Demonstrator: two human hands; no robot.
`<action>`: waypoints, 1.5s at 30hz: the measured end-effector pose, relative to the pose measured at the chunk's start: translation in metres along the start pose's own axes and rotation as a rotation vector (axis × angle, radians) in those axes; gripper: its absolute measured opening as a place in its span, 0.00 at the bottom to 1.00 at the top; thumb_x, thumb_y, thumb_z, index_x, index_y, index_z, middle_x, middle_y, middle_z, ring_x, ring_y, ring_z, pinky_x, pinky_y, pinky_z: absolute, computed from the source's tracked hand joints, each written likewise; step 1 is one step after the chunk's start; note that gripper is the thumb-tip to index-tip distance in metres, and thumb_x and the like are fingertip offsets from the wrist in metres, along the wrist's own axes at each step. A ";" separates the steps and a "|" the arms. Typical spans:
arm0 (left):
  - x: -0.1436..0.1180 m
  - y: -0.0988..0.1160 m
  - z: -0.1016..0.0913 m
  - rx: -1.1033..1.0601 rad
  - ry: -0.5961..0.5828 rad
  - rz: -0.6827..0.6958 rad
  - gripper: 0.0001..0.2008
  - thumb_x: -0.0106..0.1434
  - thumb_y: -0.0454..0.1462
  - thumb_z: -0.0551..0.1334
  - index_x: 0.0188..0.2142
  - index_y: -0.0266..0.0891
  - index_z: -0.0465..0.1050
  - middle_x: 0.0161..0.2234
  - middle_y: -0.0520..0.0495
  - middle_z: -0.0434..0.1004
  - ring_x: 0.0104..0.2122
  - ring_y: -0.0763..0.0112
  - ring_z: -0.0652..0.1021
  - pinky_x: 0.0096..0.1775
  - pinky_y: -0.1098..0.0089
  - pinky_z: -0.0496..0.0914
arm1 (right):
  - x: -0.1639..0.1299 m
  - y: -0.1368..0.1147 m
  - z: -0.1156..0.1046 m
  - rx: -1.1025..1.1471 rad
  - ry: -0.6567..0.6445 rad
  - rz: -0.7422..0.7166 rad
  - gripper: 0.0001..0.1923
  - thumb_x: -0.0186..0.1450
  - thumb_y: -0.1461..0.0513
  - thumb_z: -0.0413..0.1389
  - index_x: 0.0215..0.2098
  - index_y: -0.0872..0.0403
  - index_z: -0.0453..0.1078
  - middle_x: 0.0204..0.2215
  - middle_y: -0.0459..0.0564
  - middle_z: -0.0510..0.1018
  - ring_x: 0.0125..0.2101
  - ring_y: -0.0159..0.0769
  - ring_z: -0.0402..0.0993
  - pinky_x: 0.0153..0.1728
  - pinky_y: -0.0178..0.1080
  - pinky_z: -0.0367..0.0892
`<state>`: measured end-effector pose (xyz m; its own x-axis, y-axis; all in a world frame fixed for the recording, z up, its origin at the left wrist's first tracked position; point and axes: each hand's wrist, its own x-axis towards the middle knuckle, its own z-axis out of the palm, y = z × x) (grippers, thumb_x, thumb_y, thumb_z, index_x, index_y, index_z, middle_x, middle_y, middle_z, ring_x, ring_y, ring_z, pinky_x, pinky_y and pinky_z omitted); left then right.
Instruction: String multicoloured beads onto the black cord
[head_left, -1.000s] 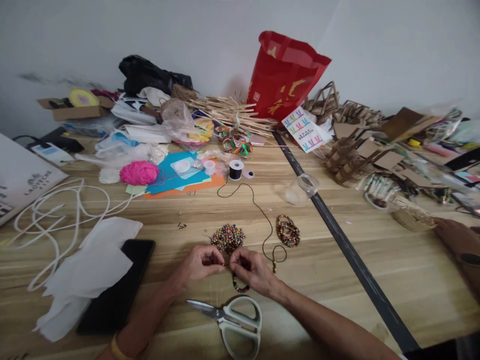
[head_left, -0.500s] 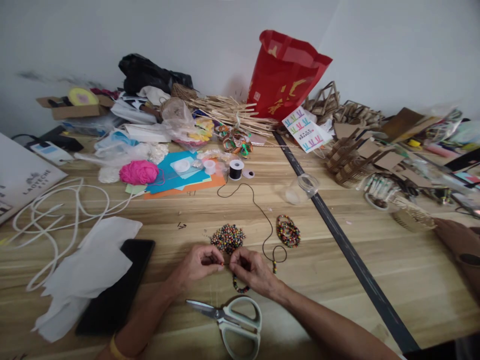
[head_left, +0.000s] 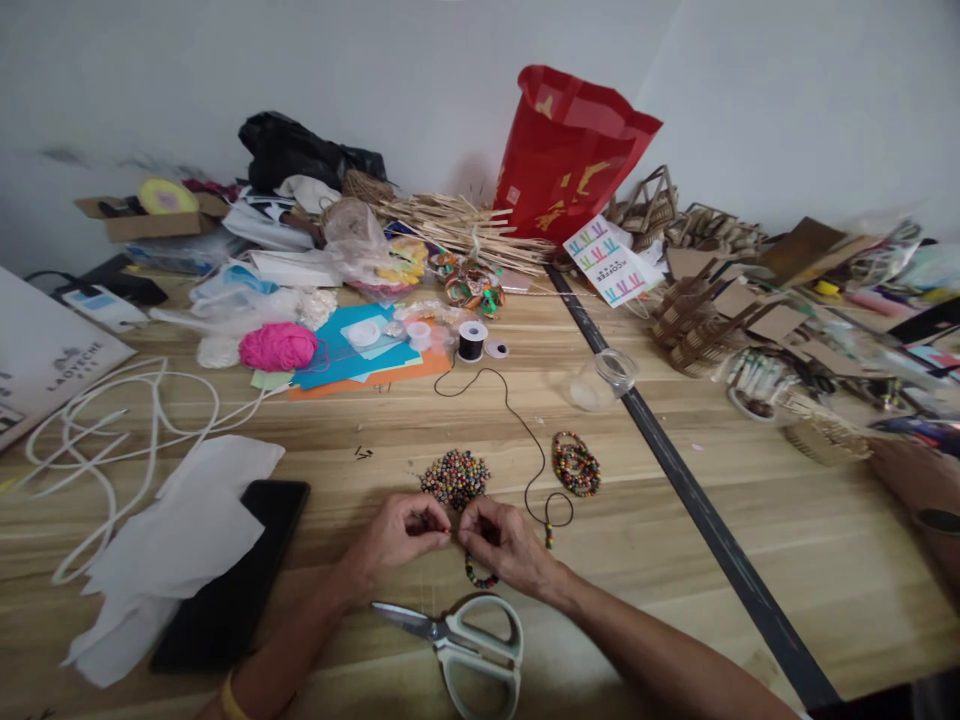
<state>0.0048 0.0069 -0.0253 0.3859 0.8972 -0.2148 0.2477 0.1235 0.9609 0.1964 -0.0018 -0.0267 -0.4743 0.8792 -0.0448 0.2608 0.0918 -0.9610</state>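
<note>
Head view: both hands (head_left: pixel 457 540) pinch thin black cord (head_left: pixel 525 435) strung with round beads (head_left: pixel 480 578).

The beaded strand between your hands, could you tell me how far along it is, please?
Done: beaded bracelets lie finished beside the cord. In hand: left hand and right hand pinch a partly beaded strand. Left: a pile of loose beads; the black cord runs uncut to its spool; scissors lie untouched.

Readable lettering on the table

"LAOYECHE" stands on the white board (head_left: pixel 45 365); "COFFEE" on the white card (head_left: pixel 609 262) with coloured marks.
</note>
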 end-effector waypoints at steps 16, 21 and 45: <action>0.000 0.001 0.004 -0.112 0.001 -0.044 0.04 0.47 0.32 0.66 0.25 0.35 0.72 0.24 0.51 0.75 0.27 0.71 0.74 0.32 0.72 0.68 | 0.000 -0.002 0.000 0.031 0.001 0.008 0.04 0.59 0.66 0.53 0.26 0.57 0.65 0.20 0.42 0.64 0.22 0.26 0.59 0.23 0.29 0.55; 0.000 0.000 0.001 -0.053 0.005 0.001 0.05 0.49 0.35 0.65 0.24 0.34 0.73 0.23 0.50 0.74 0.25 0.72 0.72 0.29 0.73 0.66 | -0.001 -0.001 0.000 0.012 -0.005 0.010 0.05 0.60 0.64 0.54 0.26 0.57 0.65 0.20 0.42 0.64 0.22 0.26 0.59 0.23 0.29 0.54; -0.002 0.010 -0.001 0.052 0.020 0.164 0.05 0.54 0.35 0.63 0.25 0.35 0.75 0.24 0.50 0.76 0.27 0.71 0.73 0.32 0.73 0.66 | 0.000 0.004 0.000 0.193 -0.023 0.003 0.12 0.61 0.55 0.57 0.30 0.57 0.69 0.22 0.43 0.68 0.23 0.27 0.62 0.25 0.30 0.58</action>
<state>0.0052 0.0068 -0.0150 0.4070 0.9119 -0.0520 0.2289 -0.0467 0.9723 0.1973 -0.0010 -0.0308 -0.4932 0.8684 -0.0518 0.0970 -0.0042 -0.9953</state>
